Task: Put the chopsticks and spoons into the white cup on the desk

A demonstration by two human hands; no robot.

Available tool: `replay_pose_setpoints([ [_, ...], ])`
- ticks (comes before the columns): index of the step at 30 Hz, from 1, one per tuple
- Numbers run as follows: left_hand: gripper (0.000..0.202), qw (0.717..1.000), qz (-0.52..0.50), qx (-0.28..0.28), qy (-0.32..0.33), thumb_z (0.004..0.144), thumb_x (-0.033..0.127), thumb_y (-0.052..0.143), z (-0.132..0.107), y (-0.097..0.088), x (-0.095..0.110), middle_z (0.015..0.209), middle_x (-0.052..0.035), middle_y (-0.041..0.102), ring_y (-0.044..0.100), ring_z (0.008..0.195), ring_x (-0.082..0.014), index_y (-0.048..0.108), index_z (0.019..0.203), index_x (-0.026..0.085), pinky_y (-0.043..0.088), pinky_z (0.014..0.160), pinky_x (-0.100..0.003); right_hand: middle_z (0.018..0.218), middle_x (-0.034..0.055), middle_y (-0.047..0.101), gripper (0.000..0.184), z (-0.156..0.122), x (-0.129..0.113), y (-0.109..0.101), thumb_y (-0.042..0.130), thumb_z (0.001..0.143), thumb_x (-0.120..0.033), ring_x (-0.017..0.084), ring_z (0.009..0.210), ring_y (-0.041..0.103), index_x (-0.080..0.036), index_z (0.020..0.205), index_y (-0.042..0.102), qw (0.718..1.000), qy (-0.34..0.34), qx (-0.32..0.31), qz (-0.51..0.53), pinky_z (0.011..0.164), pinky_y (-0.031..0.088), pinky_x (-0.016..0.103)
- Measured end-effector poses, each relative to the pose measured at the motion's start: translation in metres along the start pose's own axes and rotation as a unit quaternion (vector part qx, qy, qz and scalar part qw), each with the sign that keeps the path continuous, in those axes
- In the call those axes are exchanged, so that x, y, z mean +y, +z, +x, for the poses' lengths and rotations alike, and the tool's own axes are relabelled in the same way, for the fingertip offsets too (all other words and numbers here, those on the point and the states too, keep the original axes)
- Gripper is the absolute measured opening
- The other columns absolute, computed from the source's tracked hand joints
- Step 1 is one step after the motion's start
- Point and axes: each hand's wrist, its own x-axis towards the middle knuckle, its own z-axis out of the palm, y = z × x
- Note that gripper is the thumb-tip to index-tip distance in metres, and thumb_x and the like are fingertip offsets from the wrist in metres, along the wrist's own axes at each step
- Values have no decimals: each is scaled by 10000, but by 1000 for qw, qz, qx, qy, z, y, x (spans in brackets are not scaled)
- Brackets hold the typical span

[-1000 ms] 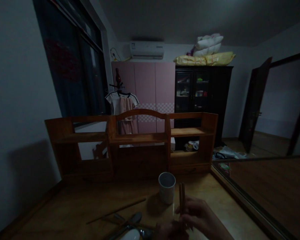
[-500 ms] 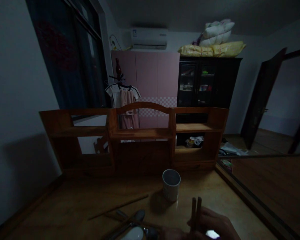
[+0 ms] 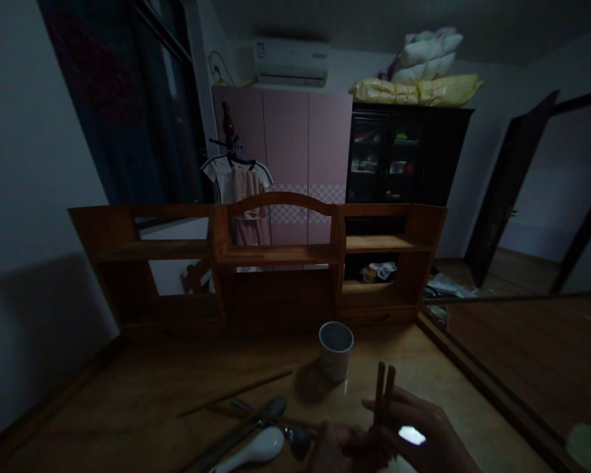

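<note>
Two chopsticks (image 3: 385, 394) stand upright, side by side, at the bottom right of the head view. My right hand (image 3: 418, 424) has its fingers closed around them from the right. Below and to the left, my left hand (image 3: 337, 450) is closed at their lower part, where the fingers overlap and details are dark. A grey metal cup (image 3: 335, 355) stands behind the hands. Left of my left hand lie a white soup spoon (image 3: 266, 445), a dark metal spoon (image 3: 276, 406), another metal spoon head (image 3: 299, 443) and several loose chopsticks, one apart (image 3: 236, 393).
A wooden shelf unit (image 3: 276, 255) runs along the back of the glossy table (image 3: 142, 387). A raised wooden edge (image 3: 477, 374) borders the table's right side. Farther off are a pink wardrobe (image 3: 285, 138), a black cabinet (image 3: 436, 154) and an open door (image 3: 509, 177).
The view has tipped down slightly, so more of both hands and the white spoon shows. The two chopsticks remain upright between my hands; the cup and loose utensils have stayed put.
</note>
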Motion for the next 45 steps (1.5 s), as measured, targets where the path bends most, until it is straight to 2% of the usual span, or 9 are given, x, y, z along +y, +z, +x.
replay_pose_setpoints([
  [4, 349, 997, -68, 23, 21, 689, 451, 717, 7, 5, -8, 753, -64, 723, 650, 706, -180, 772, 781, 119, 475, 640, -223, 949, 78, 671, 258, 0, -6, 1, 594, 861, -295, 149, 681, 658, -230, 1088, 697, 999, 27, 0, 21, 597, 525, 203],
  [9, 306, 996, -68, 33, 47, 682, 442, 722, 8, 6, -13, 764, -49, 728, 634, 720, -169, 775, 763, 152, 472, 668, -221, 968, 71, 660, 246, 0, -13, 1, 601, 853, -324, 151, 694, 645, -235, 1057, 705, 998, 52, 18, 36, 597, 520, 215],
  [13, 292, 998, -36, 35, 39, 696, 425, 718, 7, 5, -16, 765, -39, 724, 630, 726, -167, 776, 798, 158, 454, 645, -207, 920, 71, 653, 216, 3, -24, -4, 596, 853, -323, 169, 733, 646, -212, 985, 728, 997, 72, 1, 41, 625, 520, 230],
  [19, 220, 997, 12, 32, 65, 720, 363, 705, 6, 4, -12, 754, -41, 720, 626, 714, -170, 780, 791, 168, 441, 635, -211, 892, 57, 624, 170, 5, -35, -10, 595, 855, -283, 158, 721, 637, -183, 902, 725, 994, 65, -15, 81, 597, 501, 212],
  [24, 210, 997, -1, 48, 64, 700, 343, 722, 4, 4, -9, 745, -56, 726, 638, 725, -182, 782, 776, 157, 445, 635, -213, 875, 51, 620, 150, 5, -33, -8, 598, 854, -259, 156, 722, 637, -171, 854, 719, 994, 67, -25, 88, 604, 504, 212],
  [30, 190, 997, -18, 43, 58, 712, 287, 705, 3, 4, -9, 773, -56, 736, 637, 710, -169, 783, 820, 152, 451, 615, -197, 819, 38, 626, 164, 5, -30, -7, 583, 868, -256, 149, 673, 635, -171, 978, 671, 993, 80, -18, 85, 606, 506, 232],
  [39, 212, 996, -46, 30, 64, 718, 319, 718, 7, 1, -21, 820, -64, 734, 658, 793, -206, 776, 839, 155, 481, 651, -225, 744, 16, 606, 130, 12, -38, -5, 587, 876, -246, 143, 656, 629, -153, 786, 600, 994, 59, -47, 79, 572, 489, 216],
  [42, 331, 990, -119, 39, 69, 651, 305, 781, 6, 0, -24, 1001, -77, 708, 657, 894, -241, 749, 962, 197, 526, 735, -284, 748, 22, 622, 147, 22, -42, -20, 572, 890, -275, 143, 645, 627, -154, 816, 610, 994, 44, -62, 73, 565, 495, 222],
  [45, 541, 978, -163, 89, 91, 555, 268, 851, 7, -4, -23, 1210, -88, 621, 599, 1069, -270, 701, 1074, 238, 497, 908, -345, 751, 28, 637, 186, 45, -49, -54, 594, 879, -334, 141, 626, 616, -153, 883, 635, 999, 16, -17, 42, 558, 495, 230],
])
